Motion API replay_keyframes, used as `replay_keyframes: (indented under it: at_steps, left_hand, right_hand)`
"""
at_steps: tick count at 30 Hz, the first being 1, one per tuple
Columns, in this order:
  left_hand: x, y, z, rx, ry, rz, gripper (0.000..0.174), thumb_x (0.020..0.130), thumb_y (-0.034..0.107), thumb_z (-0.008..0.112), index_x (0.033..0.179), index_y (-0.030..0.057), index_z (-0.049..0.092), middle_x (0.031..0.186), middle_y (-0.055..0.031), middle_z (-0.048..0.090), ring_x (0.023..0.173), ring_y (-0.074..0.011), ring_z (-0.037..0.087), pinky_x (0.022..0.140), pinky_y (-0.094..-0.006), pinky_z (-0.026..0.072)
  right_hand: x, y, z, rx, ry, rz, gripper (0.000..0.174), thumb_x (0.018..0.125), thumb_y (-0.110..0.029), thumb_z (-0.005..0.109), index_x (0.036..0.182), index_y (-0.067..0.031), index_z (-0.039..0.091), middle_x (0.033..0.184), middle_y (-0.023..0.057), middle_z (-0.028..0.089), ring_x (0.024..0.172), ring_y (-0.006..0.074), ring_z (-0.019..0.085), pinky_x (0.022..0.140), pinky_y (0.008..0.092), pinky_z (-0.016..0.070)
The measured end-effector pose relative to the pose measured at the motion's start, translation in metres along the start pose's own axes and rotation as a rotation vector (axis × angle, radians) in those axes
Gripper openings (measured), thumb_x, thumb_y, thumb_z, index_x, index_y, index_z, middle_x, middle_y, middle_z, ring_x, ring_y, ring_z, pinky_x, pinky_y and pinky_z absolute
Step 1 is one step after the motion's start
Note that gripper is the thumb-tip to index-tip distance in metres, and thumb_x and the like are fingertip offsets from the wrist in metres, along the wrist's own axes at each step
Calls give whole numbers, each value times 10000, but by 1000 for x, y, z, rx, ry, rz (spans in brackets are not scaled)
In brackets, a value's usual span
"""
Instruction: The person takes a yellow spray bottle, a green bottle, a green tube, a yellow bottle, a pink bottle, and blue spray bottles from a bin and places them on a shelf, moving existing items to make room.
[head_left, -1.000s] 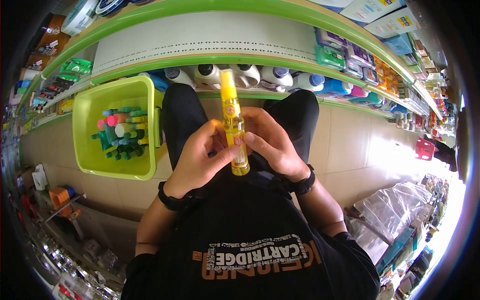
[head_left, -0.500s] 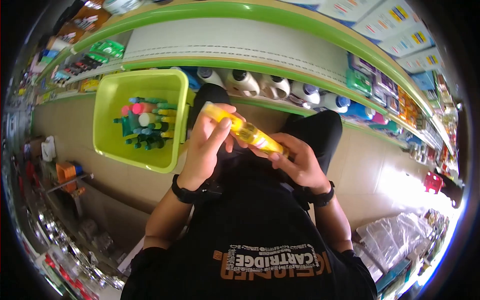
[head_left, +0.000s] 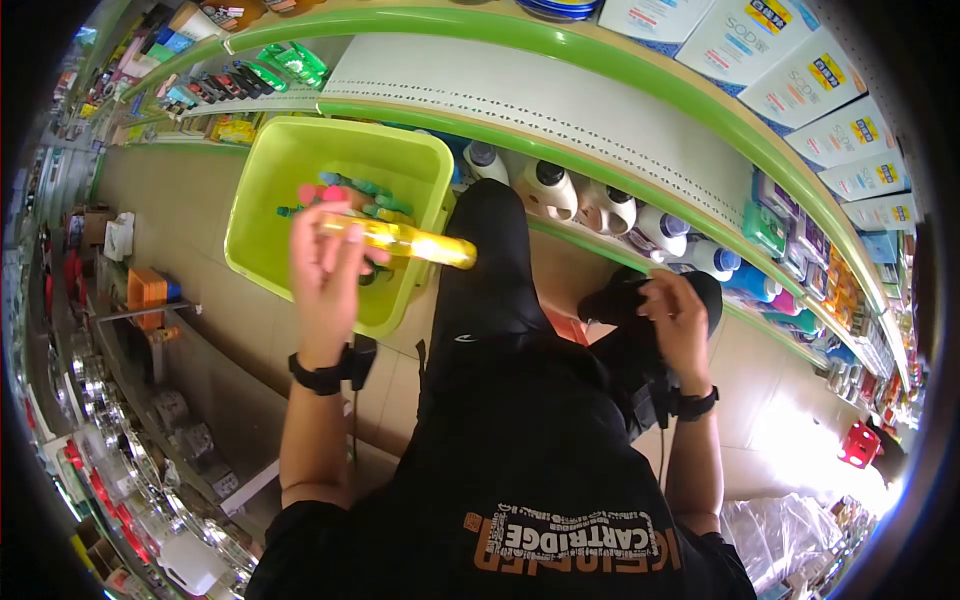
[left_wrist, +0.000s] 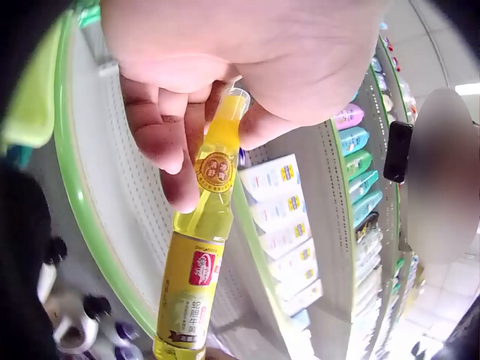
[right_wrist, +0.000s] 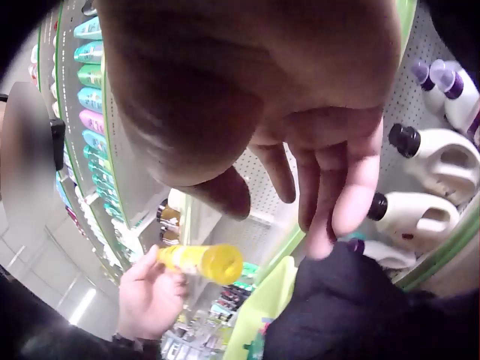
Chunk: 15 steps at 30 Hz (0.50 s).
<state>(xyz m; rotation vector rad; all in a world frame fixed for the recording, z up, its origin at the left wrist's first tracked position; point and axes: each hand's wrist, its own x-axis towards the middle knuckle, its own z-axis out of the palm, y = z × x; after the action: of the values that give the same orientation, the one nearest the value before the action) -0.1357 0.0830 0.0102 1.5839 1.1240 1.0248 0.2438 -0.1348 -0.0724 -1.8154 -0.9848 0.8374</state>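
Note:
My left hand (head_left: 325,262) grips a slim yellow bottle (head_left: 400,240) by its cap end and holds it level over the green plastic bin (head_left: 270,180). The left wrist view shows the yellow bottle (left_wrist: 201,255) pinched at the neck by my left hand (left_wrist: 195,112), label facing the camera. In the bin lie several green, pink and white bottles (head_left: 360,195). My right hand (head_left: 675,310) hovers over my right knee, fingers loosely bent, holding nothing. From the right wrist view my right hand (right_wrist: 315,180) is empty, and the yellow bottle (right_wrist: 201,262) shows beyond it.
A green-edged shelf (head_left: 560,60) curves across the top; white jugs with dark caps (head_left: 580,200) stand on the lowest level. White boxes (head_left: 790,70) fill the upper right shelf. Small goods line the racks at left (head_left: 120,330). The floor is beige tile (head_left: 190,210).
My right hand has let go of the yellow bottle and dropped to my right knee. My left hand has carried the bottle left, now lying level over the green bin.

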Motion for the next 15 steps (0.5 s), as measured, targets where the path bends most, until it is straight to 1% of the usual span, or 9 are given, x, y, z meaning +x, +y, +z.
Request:
replay_keyframes:
  at_steps: [3,5,7,8,9,11,12,14,15]
  left_hand:
    - [7,-23,-40,162,68,-14,268,1087,177,627,1293,31,537,1014,-79,725,800,-137,729,667,-240,517]
    - [9,-49,-60,217,53,45,245,1082,173,644,1261,33,553,1026,-80,730,807,-147,740,673,-249,527]
    - [8,-55,-66,468,-76,40,208,1073,147,649,1228,30,572,1031,-96,737,827,-155,745,683,-264,540]
    - [6,-56,-63,497,-45,-36,164,1012,104,701,1132,28,620,952,-108,734,808,-173,729,661,-302,537]
    - [5,-59,-63,496,-48,-43,164,1012,104,701,1132,28,620,952,-108,734,808,-173,729,661,-302,537]
    - [3,-68,-65,657,-186,-24,178,1006,111,714,1139,32,625,1013,-105,748,825,-155,727,686,-291,537]
    - [1,-72,-64,658,-188,-24,178,1006,111,714,1139,32,625,1013,-105,748,825,-155,727,686,-291,537]
    - [-1,-81,-61,654,-243,-6,170,952,86,740,1085,38,646,1000,-149,727,820,-291,722,690,-359,548]
    - [0,-86,-57,655,-247,-3,170,952,86,740,1085,38,646,1000,-149,727,820,-291,722,690,-359,548]
  right_hand:
    - [6,32,-29,-60,222,0,209,1045,11,581,1228,9,684,962,73,723,772,124,688,730,267,560]
    - [10,56,-42,-88,323,66,169,1068,-34,577,1180,-2,699,929,52,712,743,105,654,711,256,543]
    - [12,76,-48,-15,353,105,161,1079,-64,582,1169,-13,705,912,43,704,728,95,638,690,252,535]
    - [11,86,-48,-15,352,111,161,1079,-64,582,1169,-13,705,912,43,704,728,95,638,690,252,535]
    - [12,90,-46,-32,366,93,159,1081,-71,583,1165,-18,707,910,40,701,718,91,630,682,250,528]
    - [11,98,-45,-46,378,82,157,1084,-79,585,1162,-23,709,907,37,699,707,88,621,673,248,522]
    - [13,96,-44,-45,389,74,155,1082,-81,587,1155,-25,712,904,36,699,701,87,615,669,247,516]
    - [14,91,-43,-44,405,71,154,1080,-83,588,1149,-28,714,900,35,698,695,86,609,665,246,511]
    - [15,88,-42,-77,413,84,154,1079,-85,588,1143,-29,716,892,33,697,692,86,606,663,247,508]
